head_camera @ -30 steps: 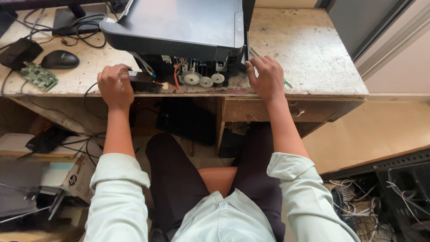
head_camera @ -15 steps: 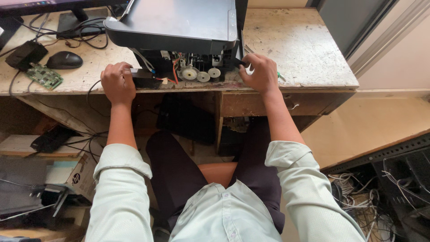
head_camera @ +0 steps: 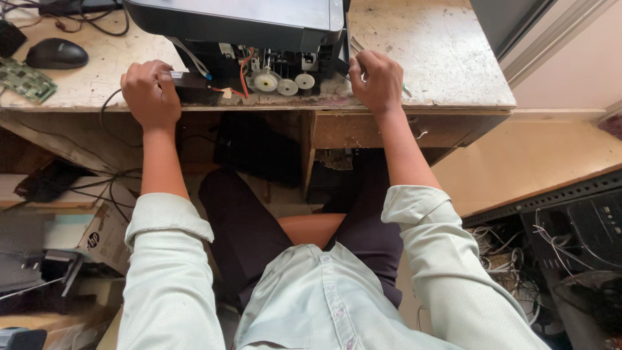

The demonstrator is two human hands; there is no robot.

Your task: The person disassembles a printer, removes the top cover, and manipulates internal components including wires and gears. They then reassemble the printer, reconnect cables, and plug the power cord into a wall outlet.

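A person's left hand (head_camera: 150,92) closes on the near-left corner of a black printer (head_camera: 240,26), while the right hand (head_camera: 378,81) is clenched at its near-right corner, whether around a tool cannot be told. The printer sits at the desk (head_camera: 447,58) edge, side cover already off, inner parts exposed: three white gears (head_camera: 285,83) and one red wire (head_camera: 243,71). One mouse (head_camera: 57,54) and one green circuit board (head_camera: 24,79) lie to the left.

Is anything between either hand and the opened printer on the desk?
Nothing visible. The left hand is closed on a black part at the printer's exposed lower left, and the right hand touches its right corner. Both are already in contact.
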